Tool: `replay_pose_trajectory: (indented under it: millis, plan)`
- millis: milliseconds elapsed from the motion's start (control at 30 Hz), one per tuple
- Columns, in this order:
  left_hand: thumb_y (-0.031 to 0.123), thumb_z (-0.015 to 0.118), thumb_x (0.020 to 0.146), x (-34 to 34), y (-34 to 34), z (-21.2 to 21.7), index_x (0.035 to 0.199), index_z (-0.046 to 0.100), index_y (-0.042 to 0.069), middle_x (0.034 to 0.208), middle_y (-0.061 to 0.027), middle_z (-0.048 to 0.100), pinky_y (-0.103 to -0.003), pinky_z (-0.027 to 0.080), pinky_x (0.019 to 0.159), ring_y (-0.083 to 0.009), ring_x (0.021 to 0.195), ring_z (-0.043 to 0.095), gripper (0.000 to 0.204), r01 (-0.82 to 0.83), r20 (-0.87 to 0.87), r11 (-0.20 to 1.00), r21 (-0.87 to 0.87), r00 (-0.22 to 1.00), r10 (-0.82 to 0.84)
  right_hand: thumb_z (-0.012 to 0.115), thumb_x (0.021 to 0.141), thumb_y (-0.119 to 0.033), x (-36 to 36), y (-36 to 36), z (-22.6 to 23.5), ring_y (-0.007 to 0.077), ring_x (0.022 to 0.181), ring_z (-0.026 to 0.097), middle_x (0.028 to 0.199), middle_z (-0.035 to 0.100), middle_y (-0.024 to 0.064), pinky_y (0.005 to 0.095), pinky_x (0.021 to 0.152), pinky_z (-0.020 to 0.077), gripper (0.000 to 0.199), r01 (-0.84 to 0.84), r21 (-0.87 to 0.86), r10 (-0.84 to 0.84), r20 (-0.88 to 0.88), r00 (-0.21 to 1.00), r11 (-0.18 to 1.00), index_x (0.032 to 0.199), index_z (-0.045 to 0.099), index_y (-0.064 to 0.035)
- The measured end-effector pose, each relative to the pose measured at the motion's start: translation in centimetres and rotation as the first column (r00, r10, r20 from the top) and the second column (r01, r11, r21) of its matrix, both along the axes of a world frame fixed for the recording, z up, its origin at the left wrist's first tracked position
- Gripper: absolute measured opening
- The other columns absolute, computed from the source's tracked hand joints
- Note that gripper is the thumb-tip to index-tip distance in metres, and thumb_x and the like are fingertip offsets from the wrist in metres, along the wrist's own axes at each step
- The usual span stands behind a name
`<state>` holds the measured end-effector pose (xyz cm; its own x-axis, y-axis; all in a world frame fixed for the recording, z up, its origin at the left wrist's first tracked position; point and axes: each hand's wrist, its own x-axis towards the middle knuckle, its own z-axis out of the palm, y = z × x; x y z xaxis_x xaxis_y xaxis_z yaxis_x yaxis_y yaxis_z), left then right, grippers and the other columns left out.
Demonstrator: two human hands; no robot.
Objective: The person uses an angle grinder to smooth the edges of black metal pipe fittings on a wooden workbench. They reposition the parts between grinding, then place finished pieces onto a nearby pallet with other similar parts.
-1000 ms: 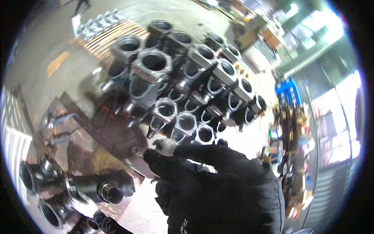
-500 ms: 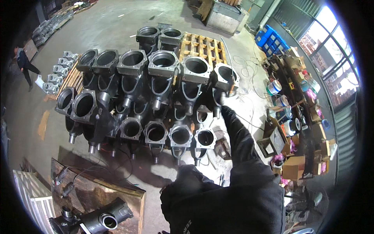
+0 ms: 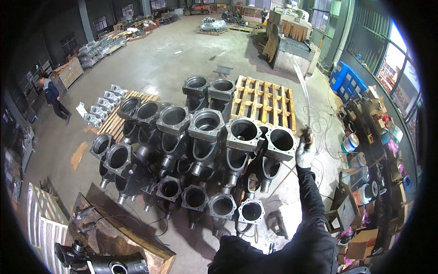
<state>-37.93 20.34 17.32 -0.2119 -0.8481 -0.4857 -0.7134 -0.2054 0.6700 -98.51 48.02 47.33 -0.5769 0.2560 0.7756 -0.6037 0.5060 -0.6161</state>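
Note:
My right arm reaches forward on the right side, and my right hand [image 3: 305, 157] wears a pale glove. Its fingers are closed around a small brownish hand tool [image 3: 308, 135] whose kind I cannot make out. A long, pale, thin hose or rod [image 3: 302, 84] rises from it. The hand is just right of the flange of a black metal casting [image 3: 280, 142], the rightmost in the upper row. Several similar fork-shaped castings with round bores [image 3: 205, 122] stand close together to the left. My left sleeve [image 3: 239, 255] shows at the bottom; my left hand is hidden.
A wooden pallet [image 3: 264, 102] lies behind the castings. Shelves with buckets [image 3: 350, 142] and boxes line the right wall. At lower left, a wooden bench [image 3: 109, 228] carries a black casting [image 3: 116, 265]. Silvery castings [image 3: 107, 102] and a walking person [image 3: 52, 98] are at left.
The view has tilted up, bringing more of the hall into sight. My right hand, hidden behind a casting before, now shows beside it with the tool. The person at left has moved.

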Motion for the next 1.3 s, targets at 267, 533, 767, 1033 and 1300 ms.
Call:
replay_pose_trajectory:
  millis: [267, 533, 767, 1033, 1300]
  plan:
    - [0.021, 0.065, 0.095, 17.4, 6.8, 0.7, 0.118, 0.063, -0.001, 0.109, -0.0110, 0.069, -0.034, 0.049, 0.093, -0.0211, 0.100, 0.062, 0.032, -0.369, -0.278, 0.930, -0.001, 0.893, 0.354, 0.063, 0.092, -0.038, 23.6, -13.7, -2.8, 0.0399, 0.075, 0.068, 0.088, 0.069, 0.0187, 0.0472, 0.064, 0.0544, 0.043, -0.818, 0.572, 0.418, 0.729, 0.543, 0.065, 0.117, 0.052, -0.0044]
    - [0.013, 0.069, 0.090, 33.8, 30.2, 0.1, 0.108, 0.066, 0.000, 0.100, -0.0089, 0.071, -0.034, 0.051, 0.088, -0.0200, 0.093, 0.064, 0.022, -0.795, -0.118, 0.594, -0.128, 0.606, 0.786, 0.058, 0.096, -0.045, 48.8, -26.2, -9.7, 0.0315, 0.049, 0.064, 0.057, 0.061, 0.0129, 0.0437, 0.045, 0.0493, 0.040, -0.723, 0.690, 0.741, 0.500, 0.449, -0.028, 0.109, 0.059, -0.0066]
    - [0.007, 0.066, 0.086, 37.4, 48.6, -5.2, 0.096, 0.061, 0.005, 0.088, -0.0030, 0.064, -0.034, 0.047, 0.071, -0.0159, 0.079, 0.056, 0.011, -0.973, 0.077, -0.062, 0.222, -0.046, 0.996, 0.054, 0.098, -0.042, 57.7, -34.9, -8.1, 0.0324, 0.055, 0.066, 0.063, 0.066, 0.0133, 0.0470, 0.048, 0.0507, 0.036, -0.636, 0.763, 0.826, 0.428, 0.365, -0.114, 0.108, 0.059, -0.0074]
    - [0.004, 0.066, 0.081, 32.5, 46.1, -10.5, 0.100, 0.055, 0.011, 0.082, 0.0018, 0.056, -0.030, 0.043, 0.058, -0.0120, 0.070, 0.049, 0.022, -0.927, -0.169, -0.164, 0.338, -0.231, 0.958, 0.055, 0.095, -0.039, 60.5, -42.5, -7.1, 0.0384, 0.064, 0.068, 0.070, 0.068, 0.0187, 0.0508, 0.059, 0.0534, 0.039, -0.568, 0.787, 0.806, 0.488, 0.334, -0.241, 0.108, 0.059, -0.0016]
    - [0.006, 0.070, 0.082, 30.8, 44.3, -14.4, 0.094, 0.060, 0.009, 0.081, -0.0023, 0.060, -0.032, 0.045, 0.055, -0.0155, 0.064, 0.052, 0.016, -0.961, -0.522, -0.148, 0.232, -0.251, 0.815, 0.053, 0.096, -0.043, 55.2, -33.7, -11.3, 0.0379, 0.063, 0.068, 0.070, 0.067, 0.0200, 0.0486, 0.056, 0.0541, 0.045, -0.612, 0.764, 0.798, 0.492, 0.347, -0.205, 0.115, 0.056, -0.0022]
